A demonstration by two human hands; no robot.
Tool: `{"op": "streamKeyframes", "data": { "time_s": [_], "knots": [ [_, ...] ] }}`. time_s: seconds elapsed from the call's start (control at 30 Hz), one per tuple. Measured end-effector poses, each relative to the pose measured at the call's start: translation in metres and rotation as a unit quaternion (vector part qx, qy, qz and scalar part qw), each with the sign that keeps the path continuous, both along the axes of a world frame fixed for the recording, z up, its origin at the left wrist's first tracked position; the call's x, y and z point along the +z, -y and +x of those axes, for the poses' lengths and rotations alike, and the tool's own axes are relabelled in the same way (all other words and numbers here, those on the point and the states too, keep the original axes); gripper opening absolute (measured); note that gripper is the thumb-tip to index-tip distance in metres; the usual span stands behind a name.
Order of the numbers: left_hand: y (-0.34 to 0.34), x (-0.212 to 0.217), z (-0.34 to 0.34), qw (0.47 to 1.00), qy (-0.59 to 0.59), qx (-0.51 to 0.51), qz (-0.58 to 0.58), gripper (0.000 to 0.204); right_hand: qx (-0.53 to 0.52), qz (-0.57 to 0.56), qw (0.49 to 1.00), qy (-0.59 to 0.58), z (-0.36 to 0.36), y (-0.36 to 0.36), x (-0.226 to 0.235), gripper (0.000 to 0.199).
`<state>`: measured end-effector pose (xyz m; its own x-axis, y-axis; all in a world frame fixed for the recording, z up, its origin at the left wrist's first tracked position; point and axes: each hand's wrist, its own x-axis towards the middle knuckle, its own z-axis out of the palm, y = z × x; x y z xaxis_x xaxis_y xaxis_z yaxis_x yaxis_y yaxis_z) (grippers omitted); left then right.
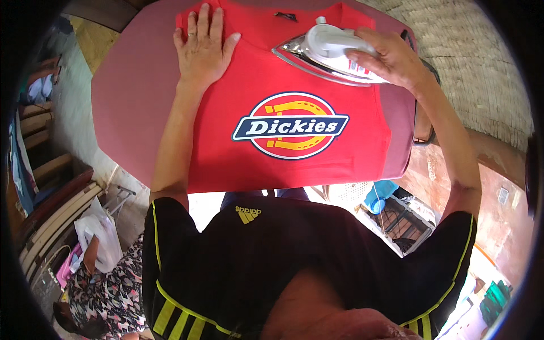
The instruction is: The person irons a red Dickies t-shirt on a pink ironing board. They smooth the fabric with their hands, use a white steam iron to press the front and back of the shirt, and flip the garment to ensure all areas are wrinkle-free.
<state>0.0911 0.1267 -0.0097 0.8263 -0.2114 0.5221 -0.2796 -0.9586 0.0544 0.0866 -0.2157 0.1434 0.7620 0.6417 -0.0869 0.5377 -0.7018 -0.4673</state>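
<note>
A red shirt with a large printed emblem on its front lies spread over a mauve ironing board. My left hand rests flat on the shirt's upper left part, fingers spread, a ring on one finger. At the upper right, my right hand is wrapped around the handle of a white clothes iron. The iron's metal soleplate lies on the red cloth, its tip pointing left toward the collar. A small dark label shows at the neckline between my hands.
A woven mat wall rises beyond the board's right side. Below right stand a blue container and a dark crate. At lower left, another person in a patterned garment is near a white plastic bag and stacked wooden pieces.
</note>
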Motion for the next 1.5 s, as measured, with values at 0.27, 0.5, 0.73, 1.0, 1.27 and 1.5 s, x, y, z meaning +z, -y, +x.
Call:
{"op": "streamKeyframes", "data": {
  "time_s": [0.27,0.5,0.73,1.0,1.27,1.5],
  "knots": [
    [-0.017,0.004,0.001,0.996,-0.074,0.05,0.02,0.056,0.084,-0.093,0.99,0.065,0.015,-0.073,0.001,0.041],
    [-0.019,0.002,0.003,0.996,-0.068,0.04,0.036,0.053,0.103,-0.06,0.991,0.059,0.013,-0.033,0.0,0.028],
    [-0.029,-0.017,0.017,0.999,-0.02,0.019,0.022,0.052,0.128,-0.016,0.983,0.132,0.013,-0.06,-0.018,0.038],
    [-0.016,-0.004,0.007,0.998,-0.049,0.039,0.017,0.052,0.041,0.015,0.999,0.017,0.0,-0.032,-0.014,0.039],
    [-0.016,0.006,0.004,0.996,-0.075,0.05,0.014,0.052,0.06,0.013,0.996,0.059,0.002,-0.047,-0.01,0.035],
    [-0.013,0.009,0.006,0.995,-0.09,0.051,-0.001,0.053,-0.227,0.074,0.97,0.038,0.009,-0.026,-0.014,0.037]
  ]
}}
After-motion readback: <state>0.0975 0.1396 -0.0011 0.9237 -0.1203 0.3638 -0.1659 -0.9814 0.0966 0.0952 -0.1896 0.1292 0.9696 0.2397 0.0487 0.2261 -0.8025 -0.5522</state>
